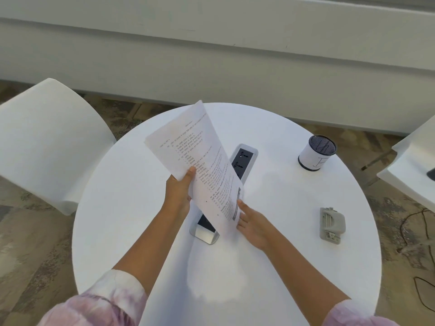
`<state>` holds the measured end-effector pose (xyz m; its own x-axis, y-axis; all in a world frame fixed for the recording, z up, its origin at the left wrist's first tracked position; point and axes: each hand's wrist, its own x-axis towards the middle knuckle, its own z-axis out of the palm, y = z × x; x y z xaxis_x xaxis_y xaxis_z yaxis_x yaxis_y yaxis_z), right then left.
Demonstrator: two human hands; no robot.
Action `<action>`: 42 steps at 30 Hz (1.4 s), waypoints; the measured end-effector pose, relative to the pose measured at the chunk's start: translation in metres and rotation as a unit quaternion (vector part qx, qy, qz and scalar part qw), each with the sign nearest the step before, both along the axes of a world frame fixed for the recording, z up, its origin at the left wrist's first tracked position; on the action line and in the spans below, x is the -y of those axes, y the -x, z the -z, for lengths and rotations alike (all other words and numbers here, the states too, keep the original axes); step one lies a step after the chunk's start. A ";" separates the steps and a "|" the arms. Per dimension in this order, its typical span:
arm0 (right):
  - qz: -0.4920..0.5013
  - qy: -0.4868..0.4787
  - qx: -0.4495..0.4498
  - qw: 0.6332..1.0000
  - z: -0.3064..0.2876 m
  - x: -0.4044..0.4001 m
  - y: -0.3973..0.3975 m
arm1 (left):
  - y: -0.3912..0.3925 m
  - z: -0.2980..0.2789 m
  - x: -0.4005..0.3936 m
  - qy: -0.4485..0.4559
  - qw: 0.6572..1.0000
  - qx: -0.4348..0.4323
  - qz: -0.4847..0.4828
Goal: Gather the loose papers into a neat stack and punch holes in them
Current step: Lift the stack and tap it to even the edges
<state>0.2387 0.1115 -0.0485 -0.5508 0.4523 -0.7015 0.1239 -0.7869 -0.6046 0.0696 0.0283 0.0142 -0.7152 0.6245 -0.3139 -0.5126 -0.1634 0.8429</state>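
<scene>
I see the papers (200, 161) held tilted above the middle of the round white table (282, 255). Left hand (179, 191) pinches their near edge, thumb on top. Right hand (253, 223) has straight fingers against the lower corner. Hole punch (332, 225) lies well to the right; cup (316, 152) farther back. 2 white chairs (47, 142) flank the table; patterned floor (35, 243).

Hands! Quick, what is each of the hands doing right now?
Left hand: closed, thumb pinching the papers and holding them up.
Right hand: open, straight fingers touching the papers' lower edge.
</scene>
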 end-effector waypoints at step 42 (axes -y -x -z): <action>0.067 -0.412 0.007 0.909 -0.044 -0.039 -0.036 | 0.036 0.024 0.026 0.236 0.928 -0.288 0.036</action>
<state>0.2744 0.1502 -0.0041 -0.4453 0.8896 -0.1015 0.0722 -0.0773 -0.9944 0.0334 0.0025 -0.0094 -0.8108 0.5674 -0.1440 0.0487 0.3105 0.9493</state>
